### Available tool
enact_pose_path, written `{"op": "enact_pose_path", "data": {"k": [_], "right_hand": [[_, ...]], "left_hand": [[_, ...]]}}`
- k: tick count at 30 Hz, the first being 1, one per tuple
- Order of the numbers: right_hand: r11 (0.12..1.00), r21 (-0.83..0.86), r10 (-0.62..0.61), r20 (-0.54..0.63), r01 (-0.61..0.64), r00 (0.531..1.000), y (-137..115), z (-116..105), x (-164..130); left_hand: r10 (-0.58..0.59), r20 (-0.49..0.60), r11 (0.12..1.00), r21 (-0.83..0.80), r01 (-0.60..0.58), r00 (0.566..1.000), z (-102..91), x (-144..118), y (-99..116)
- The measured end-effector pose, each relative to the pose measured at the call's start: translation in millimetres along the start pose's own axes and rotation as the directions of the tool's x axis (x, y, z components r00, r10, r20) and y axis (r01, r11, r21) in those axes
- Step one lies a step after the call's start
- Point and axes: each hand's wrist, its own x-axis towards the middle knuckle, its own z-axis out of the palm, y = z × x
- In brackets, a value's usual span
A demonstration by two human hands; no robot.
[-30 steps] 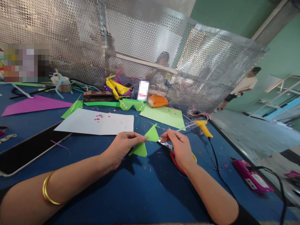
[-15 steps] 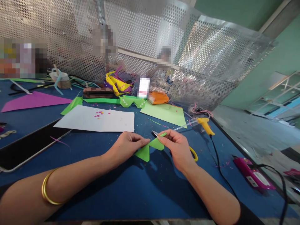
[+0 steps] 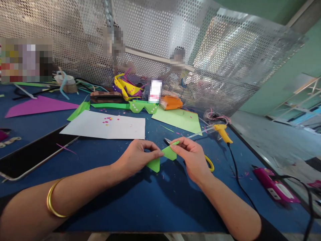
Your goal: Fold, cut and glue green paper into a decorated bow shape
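Note:
Between my two hands is a green paper glasses cutout (image 3: 170, 154), held up off the blue table. My left hand (image 3: 140, 154) pinches it near the middle, thumb on top, covering part of its left half. At its right end my right hand (image 3: 191, 157) grips it between thumb and fingers. Scissors with a yellow handle (image 3: 209, 163) lie on the table behind and under my right hand; their blade tip shows beyond my fingers. Farther back rest finished-looking green paper glasses (image 3: 143, 106) dotted with small squares.
A white sheet (image 3: 105, 129) with confetti bits overlaps a dark tablet-like slab (image 3: 32, 150) at left. Right of my hands are a yellow glue gun (image 3: 222, 133) with its cord and a magenta power strip (image 3: 276, 185). Yellow paper glasses (image 3: 129, 88) and an orange pouch (image 3: 171, 102) stand behind.
My left thumb has slid slightly rightward along the green cutout, hiding more of its middle. My right hand keeps its grip. The whole view has shifted a little.

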Motion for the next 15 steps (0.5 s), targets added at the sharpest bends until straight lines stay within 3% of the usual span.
{"op": "enact_pose_path", "data": {"k": [5,15], "right_hand": [[0.999,0.034,0.0,-0.038,0.001,0.999,-0.8,-1.6,1.8],[1.0,-0.025,0.003,0.009,-0.003,1.0,-0.3,3.2,-1.4]], "left_hand": [[-0.101,0.016,0.986,-0.135,0.102,0.995,1.0,-0.4,0.2],[-0.044,-0.018,0.997,-0.061,0.043,0.999,2.4,-0.8,1.5]]}}
